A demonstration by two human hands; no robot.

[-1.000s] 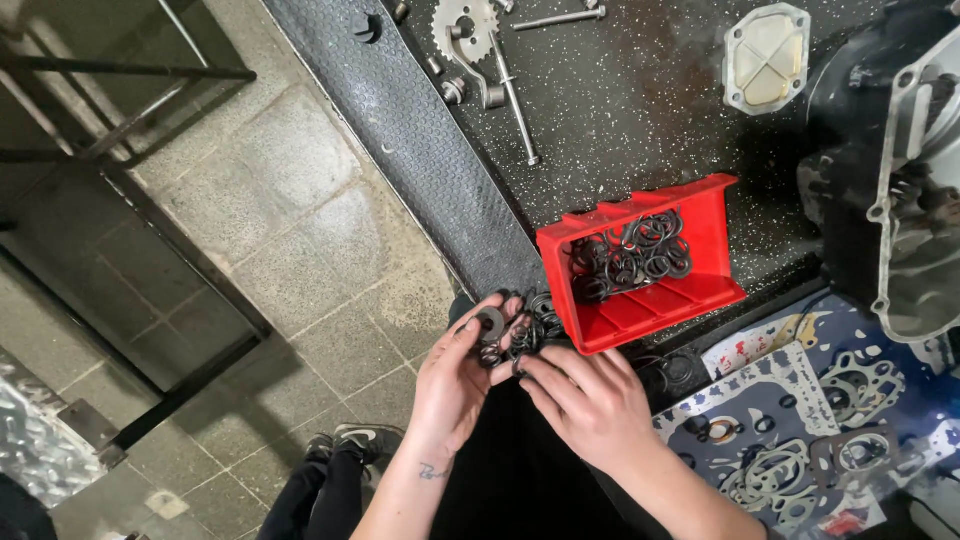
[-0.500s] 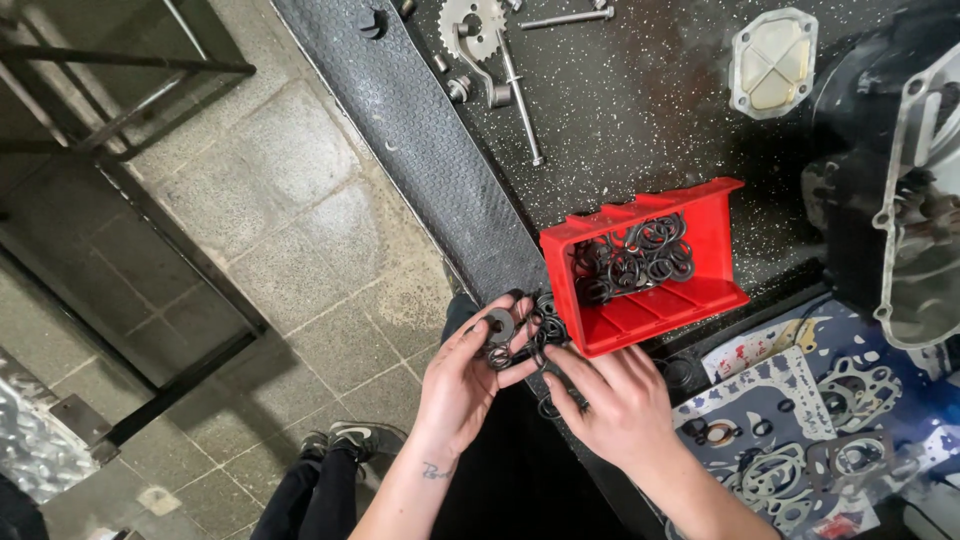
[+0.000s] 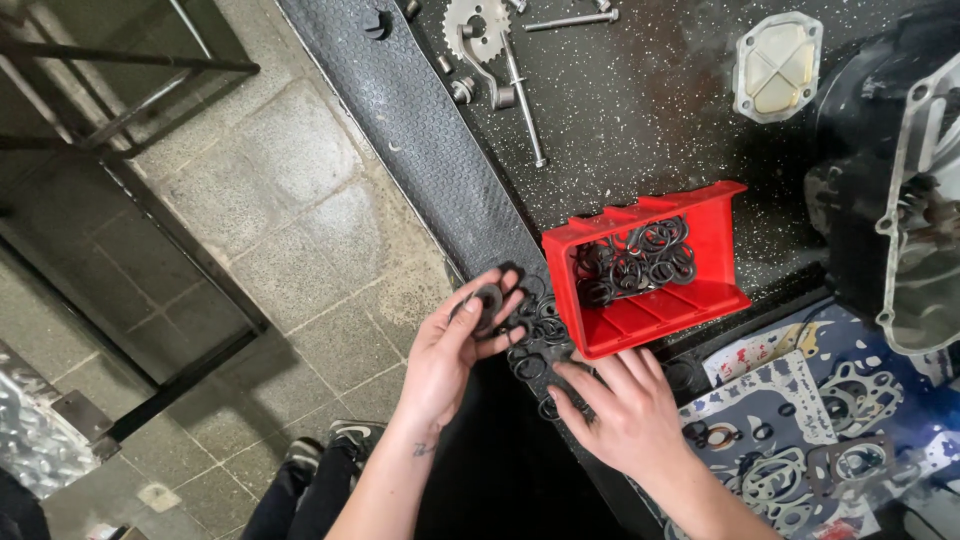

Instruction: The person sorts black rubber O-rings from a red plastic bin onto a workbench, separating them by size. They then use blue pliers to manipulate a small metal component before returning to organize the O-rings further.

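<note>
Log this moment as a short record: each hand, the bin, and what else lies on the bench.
left hand: holds a dark round seal in its fingertips
right hand: palm down, fingers on loose black rings at the bench edge
red bin: on the bench, front open toward the person, black rings heaped at its back
bench: dark, speckled
other parts: sprocket, long bolt, gasket sheet

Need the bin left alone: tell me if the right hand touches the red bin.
Apart. Head view shows the right hand on loose black rings, dark bench showing before the red bin.
</note>
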